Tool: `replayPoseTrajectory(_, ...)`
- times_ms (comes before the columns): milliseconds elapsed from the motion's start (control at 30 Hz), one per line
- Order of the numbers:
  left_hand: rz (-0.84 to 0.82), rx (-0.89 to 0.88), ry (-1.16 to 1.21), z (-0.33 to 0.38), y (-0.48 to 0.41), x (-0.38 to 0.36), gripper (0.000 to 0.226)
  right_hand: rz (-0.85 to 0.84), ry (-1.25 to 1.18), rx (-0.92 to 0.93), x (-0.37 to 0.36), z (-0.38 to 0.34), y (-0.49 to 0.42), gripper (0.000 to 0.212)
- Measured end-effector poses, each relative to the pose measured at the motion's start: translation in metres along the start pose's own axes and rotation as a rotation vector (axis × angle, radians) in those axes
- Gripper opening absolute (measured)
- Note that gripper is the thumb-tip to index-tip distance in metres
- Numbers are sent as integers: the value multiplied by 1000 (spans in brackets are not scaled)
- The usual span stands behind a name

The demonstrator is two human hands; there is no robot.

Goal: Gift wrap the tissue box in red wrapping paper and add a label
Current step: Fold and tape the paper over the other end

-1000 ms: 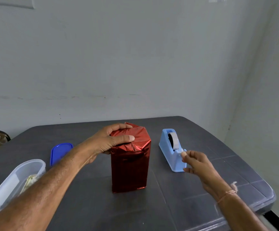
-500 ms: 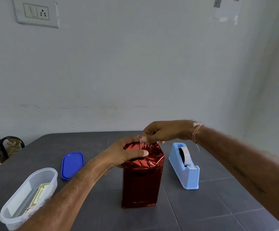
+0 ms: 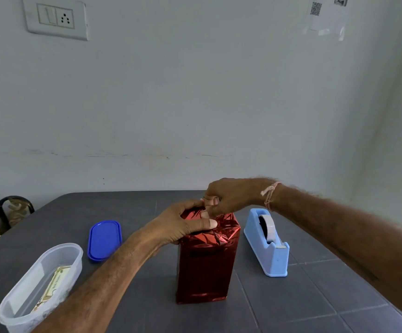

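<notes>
Red foil covers the box [image 3: 206, 265], which stands on end on the table [image 3: 315, 296] directly under both hands, its long axis vertical and its folded end pointing up. Left hand [image 3: 180, 227] curls over that end, thumb pressing the flaps flat. Right hand [image 3: 228, 198], just beyond the left's fingers, pinches a small pale strip [image 3: 210, 201], probably tape, at the top fold. Best lay the strip across the seam, rub outward, and lift the thumb only afterwards.

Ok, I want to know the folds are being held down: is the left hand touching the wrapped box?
Touching. The head view shows the left hand gripping the top of the red-wrapped box, with the thumb lying across the folded paper and no gap.
</notes>
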State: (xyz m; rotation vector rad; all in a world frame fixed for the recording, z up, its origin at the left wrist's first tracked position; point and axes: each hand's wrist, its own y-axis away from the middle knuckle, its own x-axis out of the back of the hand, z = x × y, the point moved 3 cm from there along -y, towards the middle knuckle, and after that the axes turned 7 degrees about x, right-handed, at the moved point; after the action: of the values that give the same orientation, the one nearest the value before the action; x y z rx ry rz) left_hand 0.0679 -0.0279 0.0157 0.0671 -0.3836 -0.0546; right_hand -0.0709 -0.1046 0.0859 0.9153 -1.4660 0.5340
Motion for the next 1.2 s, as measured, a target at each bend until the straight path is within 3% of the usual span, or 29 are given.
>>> replayPoseTrajectory(167, 0, 6, 13, -2, -3, 0, 67, 29, 248, -74, 5, 6, -5, 30)
replayPoseTrajectory(267, -2, 3, 15, -3, -6, -1, 65, 3, 205, -98, -12, 45, -25, 74)
replayPoseTrajectory(333, -4, 11, 11, -3, -5, -1, 62, 28, 269, -116, -1, 28, -18, 68)
replayPoseTrajectory(433, -2, 15, -5, -3, -4, -1, 62, 38, 289, -161, 11, 4, 4, 77)
replayPoseTrajectory(633, -8, 24, -9, -1, 0, 1, 51, 109, -188, -201, -11, 23, 8, 64)
replayPoseTrajectory(867, 2, 29, 0, 1, 4, 0, 49, 494, -362, -223, -35, 21, 13, 55)
replayPoseTrajectory(967, 5, 26, 23, 1, 4, 2, 55, 587, -554, -119, -41, 25, 19, 45)
replayPoseTrajectory(1100, 0, -72, 72, -2, 8, 2, 65, 858, -692, 34, -51, 23, 47, 22)
replayPoseTrajectory(1200, 95, -127, 99, -2, 12, 0, 62, 941, -734, 131, -66, 19, 69, 20)
